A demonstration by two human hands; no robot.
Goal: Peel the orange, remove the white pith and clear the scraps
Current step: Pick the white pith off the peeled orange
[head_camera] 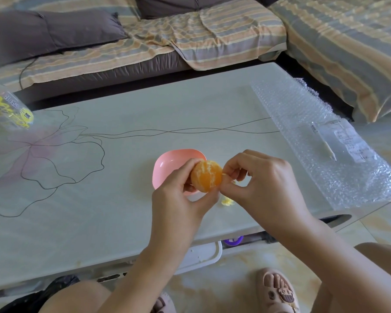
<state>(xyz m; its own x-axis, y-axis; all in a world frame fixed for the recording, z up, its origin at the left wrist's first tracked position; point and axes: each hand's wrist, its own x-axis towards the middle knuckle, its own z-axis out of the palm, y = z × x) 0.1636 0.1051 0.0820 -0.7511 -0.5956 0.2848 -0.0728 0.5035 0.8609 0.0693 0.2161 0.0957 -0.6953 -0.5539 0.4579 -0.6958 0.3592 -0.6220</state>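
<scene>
The peeled orange (206, 176) is gripped by the left hand (178, 199) above the near edge of a pink bowl (167, 168), which it partly hides. A thin strand of pith is pinched at the fruit's right side by the fingertips of the right hand (260, 179). A small scrap (227, 202) lies on the table (122, 154) below the hands. Bubble wrap (325, 141) with a pen (329, 151) is spread at the right; a plastic bottle (8, 109) lies far left.

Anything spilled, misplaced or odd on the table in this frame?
Only minor mess: pith scraps lie loose on the table right of the pink bowl, not in it. The left hand holds the orange while the right hand pinches pith.
</scene>
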